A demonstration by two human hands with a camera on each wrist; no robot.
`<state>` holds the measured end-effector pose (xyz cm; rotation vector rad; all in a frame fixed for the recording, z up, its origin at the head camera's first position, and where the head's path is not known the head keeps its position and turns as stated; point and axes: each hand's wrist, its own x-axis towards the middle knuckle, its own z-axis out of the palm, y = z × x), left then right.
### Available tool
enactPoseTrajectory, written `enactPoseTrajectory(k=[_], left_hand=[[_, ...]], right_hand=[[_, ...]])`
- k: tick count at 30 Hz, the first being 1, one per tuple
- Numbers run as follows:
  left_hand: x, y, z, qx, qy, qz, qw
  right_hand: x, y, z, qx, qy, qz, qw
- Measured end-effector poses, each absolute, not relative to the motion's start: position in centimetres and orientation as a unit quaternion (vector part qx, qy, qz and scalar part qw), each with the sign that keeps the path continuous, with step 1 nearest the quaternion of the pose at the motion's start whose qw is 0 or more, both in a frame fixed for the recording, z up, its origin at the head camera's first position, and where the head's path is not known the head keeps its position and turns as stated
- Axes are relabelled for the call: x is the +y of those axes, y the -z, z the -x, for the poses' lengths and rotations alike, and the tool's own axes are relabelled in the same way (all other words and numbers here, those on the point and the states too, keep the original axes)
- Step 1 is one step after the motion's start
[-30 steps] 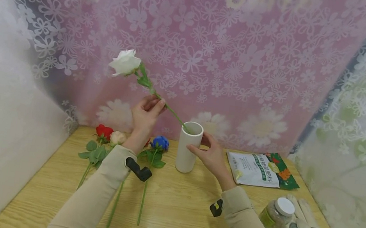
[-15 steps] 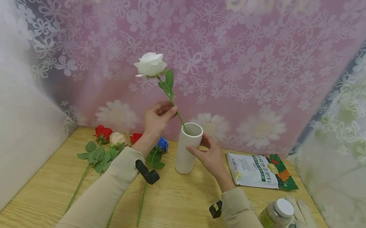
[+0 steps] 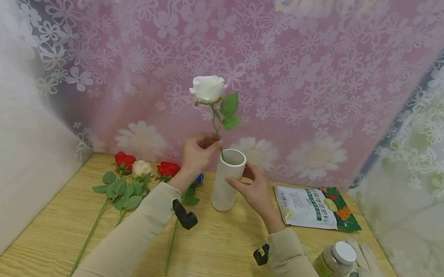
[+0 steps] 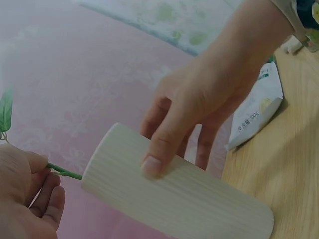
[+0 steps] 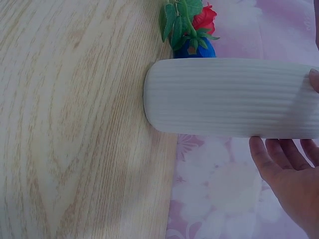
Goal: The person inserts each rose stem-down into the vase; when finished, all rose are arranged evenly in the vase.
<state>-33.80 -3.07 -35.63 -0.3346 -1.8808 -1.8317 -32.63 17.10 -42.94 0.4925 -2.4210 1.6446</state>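
left hand — raised, pinching | right hand — lower, gripping, thumb extended

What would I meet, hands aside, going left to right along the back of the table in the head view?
Left red rose, cream rose, right red rose, blue rose (partly hidden), vase, bag.

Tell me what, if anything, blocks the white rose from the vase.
Nothing visible: the white rose has its stem in the vase. The left hand pinches it near the rim; the right hand grips only the vase's outside.
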Motion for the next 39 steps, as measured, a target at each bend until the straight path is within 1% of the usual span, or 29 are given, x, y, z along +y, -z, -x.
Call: enactPoseTrajectory(k=[4, 8, 16, 27, 32, 39], left_hand=[[-2.9, 36.0, 33.7, -0.694, 0.667, 0.138, 0.234], [-2.8, 36.6, 33.7, -0.709, 0.656, 0.134, 0.221], [-2.9, 37.2, 33.7, -0.741, 0.62, 0.116, 0.228], [-4.0, 38.0, 33.5, -0.786, 0.572, 0.138, 0.188], [-5.1, 38.7, 33.6, -0.781, 0.58, 0.159, 0.167], [-6.9, 39.6, 32.9, -0.784, 0.586, 0.146, 0.143]], right_hand=[[17.1, 42.8, 32.6, -0.812, -0.554, -0.163, 0.089], [17.0, 42.9, 32.6, -0.814, -0.551, -0.158, 0.094], [16.8, 42.9, 32.6, -0.815, -0.549, -0.16, 0.096], [16.8, 43.0, 32.6, -0.823, -0.538, -0.155, 0.098], [16.8, 43.0, 32.6, -0.823, -0.537, -0.154, 0.098], [17.0, 43.0, 32.5, -0.819, -0.544, -0.153, 0.094]])
